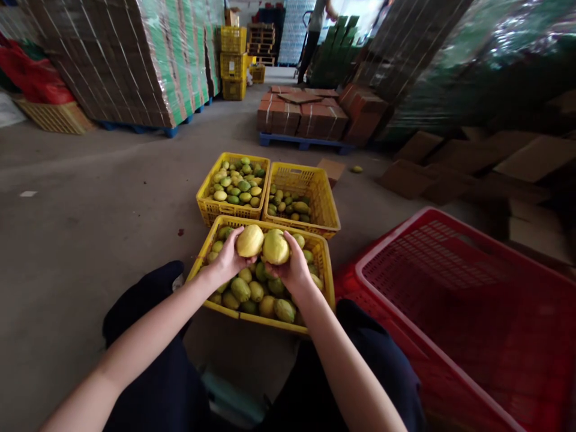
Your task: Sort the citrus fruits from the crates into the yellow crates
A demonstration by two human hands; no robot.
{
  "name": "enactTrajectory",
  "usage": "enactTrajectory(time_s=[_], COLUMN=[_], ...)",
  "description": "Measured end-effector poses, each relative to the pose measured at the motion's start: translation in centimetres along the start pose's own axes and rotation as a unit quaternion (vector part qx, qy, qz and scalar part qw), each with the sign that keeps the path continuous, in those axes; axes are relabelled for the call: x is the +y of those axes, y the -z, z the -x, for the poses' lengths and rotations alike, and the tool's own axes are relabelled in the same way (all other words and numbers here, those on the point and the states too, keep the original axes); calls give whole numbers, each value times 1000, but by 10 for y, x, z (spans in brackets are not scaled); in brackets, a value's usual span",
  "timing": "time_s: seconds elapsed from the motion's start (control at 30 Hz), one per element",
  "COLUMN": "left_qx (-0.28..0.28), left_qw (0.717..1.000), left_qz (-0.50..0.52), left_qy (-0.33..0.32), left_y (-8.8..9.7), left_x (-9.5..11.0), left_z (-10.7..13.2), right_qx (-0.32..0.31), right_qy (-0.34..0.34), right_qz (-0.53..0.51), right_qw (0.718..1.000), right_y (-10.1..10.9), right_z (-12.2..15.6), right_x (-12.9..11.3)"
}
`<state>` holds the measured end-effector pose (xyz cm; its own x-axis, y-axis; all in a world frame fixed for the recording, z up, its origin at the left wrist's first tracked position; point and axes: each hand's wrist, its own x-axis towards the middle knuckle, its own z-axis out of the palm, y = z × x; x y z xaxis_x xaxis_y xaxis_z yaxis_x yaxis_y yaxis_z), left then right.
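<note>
My left hand (230, 258) is closed around a yellow lemon (250, 241). Beside it, my right hand (294, 267) grips a yellow-green lemon (276, 247). The two fruits are held side by side, almost touching, above a yellow plastic crate (330, 273) between my knees. Many green and yellow lemons (240, 290) lie in that crate, partly covered by my hands and forearms. Just beyond stand two more yellow crates. The left one (202, 204) is filled high with lemons, while the right one (321, 180) holds a lower layer of them.
A large red plastic crate (405, 324) stands close on my right, with flattened cardboard (477, 162) behind it. Ahead, bundled cartons (301, 117) sit on a blue pallet (306, 144). Wrapped stacks (171, 60) flank the floor, and a person (312, 36) stands farther back. One fruit (357, 169) lies on the floor.
</note>
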<state>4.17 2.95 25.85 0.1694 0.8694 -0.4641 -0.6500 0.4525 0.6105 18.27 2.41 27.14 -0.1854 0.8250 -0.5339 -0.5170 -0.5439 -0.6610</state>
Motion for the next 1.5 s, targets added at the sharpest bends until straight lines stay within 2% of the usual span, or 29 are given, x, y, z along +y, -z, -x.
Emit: enactTrajectory(time_s=[0.1,0.27,0.37,0.57,0.7,0.9,1.1,1.2,1.3,1.4,1.5], left_qx=[-18,-77,-69,0,-13,-12,-35,-17,-1,-29,-25], left_qw=[999,996,995,995,993,993,985,983,983,982,981], left_qz=[26,38,68,99,117,114,169,181,182,184,190], left_qy=[10,-22,-39,-24,-32,-29,5,-2,-2,18,27], left_y=[2,2,1,-6,-10,-15,-18,-21,-22,-18,-15], left_x=[3,10,10,5,-1,-7,-3,0,0,-2,-5], left_z=[-1,3,3,-1,-3,-10,-15,-12,-9,-8,-10], right_qx=[3,-70,-80,-40,-14,-38,47,49,40,45,29], right_qy=[39,95,113,120,113,56,110,137,96,46,17], right_qz=[-58,-128,-126,-136,-148,-170,-155,-155,-159,-179,-224], right_qw=[998,985,982,983,982,983,981,977,982,982,974], right_y=[0,2,5,0,-2,2,17,19,16,11,9], right_z=[-1,-1,-2,0,0,-4,-19,-19,-11,-6,-7], right_x=[-1,-9,-13,-6,-3,-9,-13,-15,-17,-15,-9])
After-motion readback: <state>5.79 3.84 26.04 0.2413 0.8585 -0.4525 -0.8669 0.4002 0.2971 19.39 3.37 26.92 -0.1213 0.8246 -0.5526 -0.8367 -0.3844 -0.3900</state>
